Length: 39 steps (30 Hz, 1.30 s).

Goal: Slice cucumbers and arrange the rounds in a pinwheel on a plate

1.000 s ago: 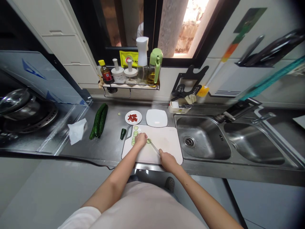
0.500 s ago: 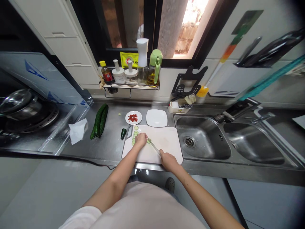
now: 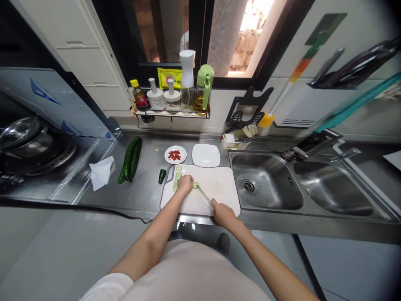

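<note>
On the white cutting board (image 3: 219,188) my left hand (image 3: 185,184) is curled over a piece of cucumber (image 3: 195,185), whose cut end shows at my fingertips. My right hand (image 3: 223,213) grips a knife (image 3: 204,195); its blade tip rests against that cut end. Several thin cucumber slices (image 3: 177,175) lie on the board just left of my left hand. A dark green cucumber end (image 3: 162,175) sits on the counter beside the board.
Two whole cucumbers (image 3: 130,159) and a crumpled tissue (image 3: 101,172) lie to the left. Behind the board are a small dish of red chillies (image 3: 175,154) and a white plate (image 3: 206,155). A double sink (image 3: 263,184) lies right, a stove with a pan (image 3: 28,142) far left.
My right hand has drawn back slightly toward me with the knife. My left hand stays on the cucumber.
</note>
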Each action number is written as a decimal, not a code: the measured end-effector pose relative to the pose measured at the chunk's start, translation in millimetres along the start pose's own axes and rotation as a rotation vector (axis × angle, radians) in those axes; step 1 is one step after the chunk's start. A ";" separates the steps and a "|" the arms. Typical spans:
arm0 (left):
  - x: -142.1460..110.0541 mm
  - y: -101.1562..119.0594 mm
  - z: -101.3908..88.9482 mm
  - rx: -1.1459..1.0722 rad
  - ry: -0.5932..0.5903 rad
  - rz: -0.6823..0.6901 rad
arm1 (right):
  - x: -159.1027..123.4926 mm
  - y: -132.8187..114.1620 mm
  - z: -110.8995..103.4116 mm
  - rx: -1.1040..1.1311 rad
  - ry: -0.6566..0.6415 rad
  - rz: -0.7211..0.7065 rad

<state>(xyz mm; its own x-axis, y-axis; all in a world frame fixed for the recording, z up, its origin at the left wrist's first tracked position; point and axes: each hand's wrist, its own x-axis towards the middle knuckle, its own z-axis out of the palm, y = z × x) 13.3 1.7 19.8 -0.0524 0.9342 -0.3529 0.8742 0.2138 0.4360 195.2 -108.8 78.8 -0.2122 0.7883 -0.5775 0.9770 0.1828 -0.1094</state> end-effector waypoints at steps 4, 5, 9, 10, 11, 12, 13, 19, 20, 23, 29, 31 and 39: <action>-0.2 -0.2 0.0 0.003 -0.004 0.000 | 5.0 -4.3 -4.4 0.015 0.005 0.002; -0.2 -0.4 0.1 0.002 -0.004 0.003 | 6.1 -4.8 -5.2 0.018 0.006 0.004; 0.3 -1.5 0.7 -0.008 -0.002 0.007 | 9.0 -6.0 -6.7 0.011 0.011 -0.001; 0.5 -1.7 0.9 -0.008 -0.001 0.005 | 9.5 -6.2 -6.8 0.008 0.013 -0.003; 0.9 -1.8 1.1 -0.008 0.001 0.004 | 9.9 -6.2 -6.8 0.006 0.014 -0.006; 1.2 -1.9 1.3 -0.007 0.002 0.003 | 10.3 -6.1 -6.8 0.004 0.015 -0.009; 1.5 -1.9 1.4 -0.007 0.002 0.002 | 10.7 -5.9 -6.8 0.001 0.016 -0.013; 2.6 -1.7 2.1 -0.017 0.002 -0.009 | 12.5 -3.2 -11.0 -0.047 0.024 -0.021; 2.8 -1.9 2.3 -0.019 0.003 -0.007 | 12.6 -2.8 -12.7 -0.059 0.027 -0.028; 3.4 -2.5 3.2 -0.023 0.006 -0.007 | 13.0 -1.2 -18.0 -0.103 0.025 -0.053; 4.0 -3.4 3.7 -0.018 0.004 -0.008 | 17.2 5.4 -19.4 -0.142 0.045 -0.072; 3.7 -3.2 3.4 -0.015 0.007 -0.007 | 18.4 7.7 -18.5 -0.145 0.050 -0.077; 2.2 -1.8 1.8 -0.023 0.004 -0.009 | 21.2 12.3 -16.6 -0.164 0.055 -0.104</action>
<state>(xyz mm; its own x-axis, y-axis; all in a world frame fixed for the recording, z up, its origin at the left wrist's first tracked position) 12.5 2.9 16.7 -0.0626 0.9334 -0.3533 0.8625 0.2288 0.4515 202.4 -80.1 78.7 -0.3170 0.7900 -0.5248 0.9344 0.3549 -0.0302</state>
